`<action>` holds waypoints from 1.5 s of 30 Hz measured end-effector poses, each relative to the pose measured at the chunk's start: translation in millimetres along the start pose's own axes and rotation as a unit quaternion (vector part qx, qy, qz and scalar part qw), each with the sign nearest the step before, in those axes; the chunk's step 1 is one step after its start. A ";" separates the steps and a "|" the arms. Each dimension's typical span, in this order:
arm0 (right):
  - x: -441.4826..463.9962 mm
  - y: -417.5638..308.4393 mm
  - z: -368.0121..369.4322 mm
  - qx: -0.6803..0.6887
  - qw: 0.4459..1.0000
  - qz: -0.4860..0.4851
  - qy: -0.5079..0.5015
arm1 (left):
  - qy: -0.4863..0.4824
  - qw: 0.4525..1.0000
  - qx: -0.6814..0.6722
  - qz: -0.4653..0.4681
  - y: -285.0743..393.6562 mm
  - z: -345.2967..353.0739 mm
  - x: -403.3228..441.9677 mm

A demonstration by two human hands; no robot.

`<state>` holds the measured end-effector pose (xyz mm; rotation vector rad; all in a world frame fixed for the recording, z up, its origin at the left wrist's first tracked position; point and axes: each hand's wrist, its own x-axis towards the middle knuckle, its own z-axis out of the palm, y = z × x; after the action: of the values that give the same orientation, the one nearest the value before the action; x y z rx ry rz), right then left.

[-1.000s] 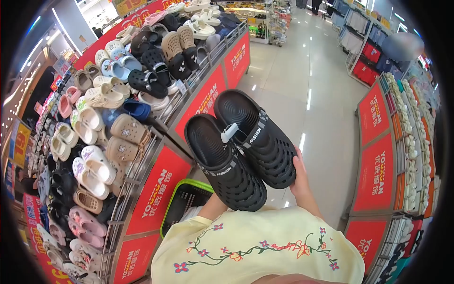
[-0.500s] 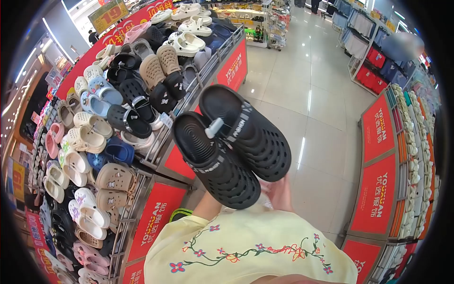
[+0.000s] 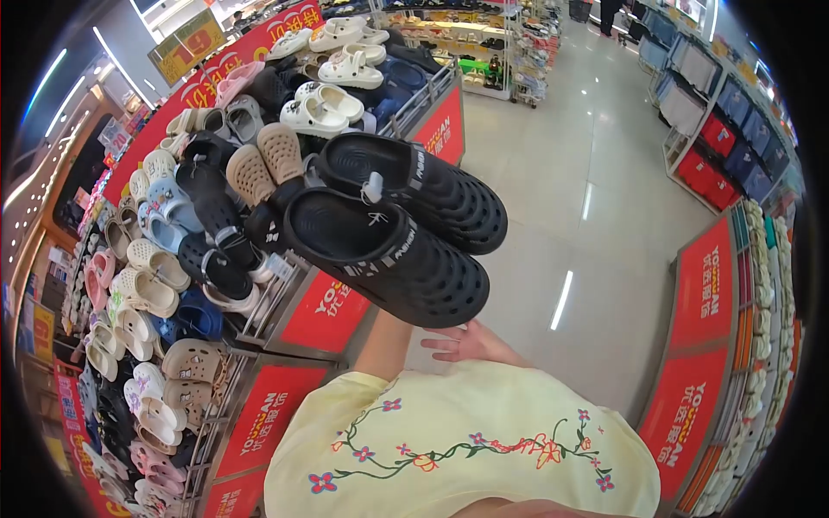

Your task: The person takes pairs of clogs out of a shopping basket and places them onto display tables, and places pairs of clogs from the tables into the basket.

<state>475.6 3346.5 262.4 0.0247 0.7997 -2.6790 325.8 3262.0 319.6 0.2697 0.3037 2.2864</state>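
A pair of black clogs (image 3: 414, 250) is held up in front of me, joined by a white tag string, toes pointing down and right. Pale lettering runs along their straps. My left forearm rises behind the pair; my left hand is hidden by the clogs, which it supports from beneath. Just below the nearer toe, my right hand (image 3: 469, 344) is open with its fingers apart, and I cannot tell whether its fingertips touch the sole. Behind the heels, beige clogs (image 3: 252, 175) lie on the shoe display.
To the left, a long display bin (image 3: 263, 420) with red panels is heaped with clogs of several colours. At right, another red-panelled stand (image 3: 704, 281) bears stacked goods. A tiled aisle (image 3: 561, 216) runs between them, and clothing racks (image 3: 704, 129) stand farther back.
The black clogs have moved left and up and turned more sideways. My right hand has come away from behind them, its fingers now showing below the toe.
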 end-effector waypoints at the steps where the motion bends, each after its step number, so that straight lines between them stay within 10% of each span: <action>1: 0.5 -13.0 -10.6 0.024 0.999 -0.015 -0.016 | 0.002 1.000 0.001 0.004 -6.5 0.9 12.4; 13: 29.4 -124.5 -86.2 0.074 0.981 -0.037 0.173 | 0.069 0.996 0.002 0.063 -11.9 -17.8 77.9; 23: 160.8 -281.2 -123.8 -0.099 0.905 -0.296 0.288 | 0.043 0.994 -0.003 0.101 39.6 -48.7 194.6; 32: 283.7 -396.9 -144.6 -0.105 0.943 -0.268 0.167 | -0.044 0.931 0.331 -0.147 163.0 -117.6 276.3; 40: 347.3 -377.7 -179.7 0.008 0.967 -0.086 0.241 | 0.164 0.968 0.188 -0.034 167.9 -172.2 283.9; 45: 381.0 -355.7 -197.8 -0.270 0.955 -0.106 0.058 | 0.167 0.974 0.128 0.089 203.4 -194.4 309.7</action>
<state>-16.0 3608.6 241.0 -0.0410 1.6281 -2.5673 -75.7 3334.1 226.5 0.0398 0.7792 2.4669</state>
